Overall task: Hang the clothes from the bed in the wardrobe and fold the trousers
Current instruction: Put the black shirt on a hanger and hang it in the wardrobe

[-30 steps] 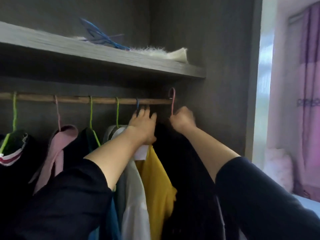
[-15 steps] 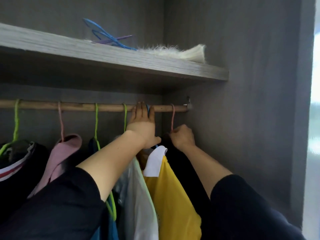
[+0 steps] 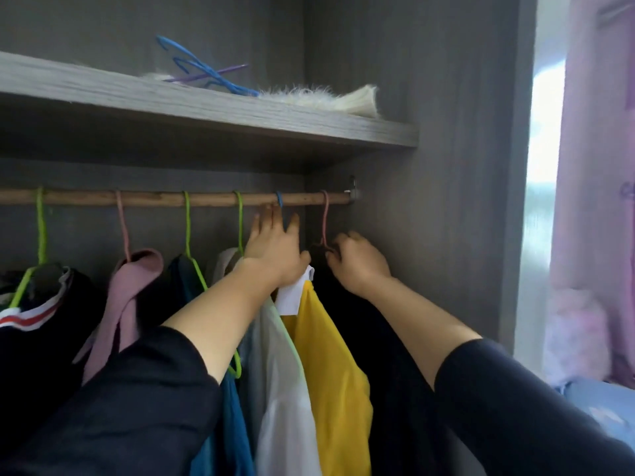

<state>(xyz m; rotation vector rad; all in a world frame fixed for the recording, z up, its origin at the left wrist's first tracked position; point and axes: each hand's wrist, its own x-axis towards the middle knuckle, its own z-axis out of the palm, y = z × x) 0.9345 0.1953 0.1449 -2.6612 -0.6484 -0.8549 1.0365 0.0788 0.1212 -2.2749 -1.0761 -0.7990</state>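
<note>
A wooden rod point(image 3: 154, 197) runs across the wardrobe with several hung clothes. At its right end a pink hanger point(image 3: 324, 214) is hooked over the rod and carries a black garment point(image 3: 360, 321). My right hand point(image 3: 357, 262) is closed around that hanger's neck, just below the hook. My left hand point(image 3: 275, 249) lies flat with fingers stretched up against the blue hanger hook point(image 3: 279, 199) of the yellow shirt point(image 3: 330, 355). It holds the shirt apart from the black garment. A white shirt point(image 3: 285, 389) hangs to the left of the yellow one.
A grey shelf point(image 3: 240, 115) sits above the rod with loose blue hangers point(image 3: 206, 68) and a furry white item point(image 3: 326, 96). The wardrobe's side wall point(image 3: 446, 201) stands close on the right. A pink top point(image 3: 127, 297) and dark clothes hang further left. A pink curtain point(image 3: 598, 166) and the bed's corner point(image 3: 601, 403) are at the right.
The pink hanger's hook came down from above the rod and now rests on it. My left hand slid a little down from the rod. My right hand stays on the hanger's neck.
</note>
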